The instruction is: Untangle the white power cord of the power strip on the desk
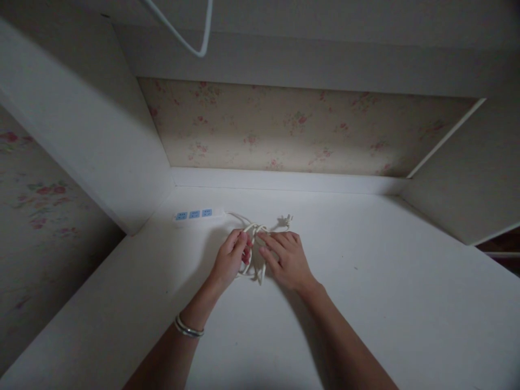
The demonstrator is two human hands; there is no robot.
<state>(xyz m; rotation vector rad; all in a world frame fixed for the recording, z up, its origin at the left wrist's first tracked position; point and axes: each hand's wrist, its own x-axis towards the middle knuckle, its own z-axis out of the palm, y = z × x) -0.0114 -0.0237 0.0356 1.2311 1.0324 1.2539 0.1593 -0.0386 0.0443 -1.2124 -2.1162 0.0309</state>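
Observation:
A white power strip point(200, 214) with blue socket faces lies on the white desktop at the back left. Its cream cord point(261, 271) runs right into a loosely knotted, tangled bundle in the middle. My left hand point(232, 255) is closed, with thumb and fingers pinching a strand on the bundle's left side. On the other side, my right hand point(289, 259) has thumb and fingers stretched out and apart, the fingertips at the bundle's upper right edge. Just beyond the right hand lies the cord's plug point(288, 219), its prongs pointing up.
White side panels point(101, 119) and a low back ledge point(284, 181) frame the desktop point(385, 303). Flowered wallpaper point(292, 130) covers the wall behind. A white cable loop point(199, 49) hangs overhead from the shelf area.

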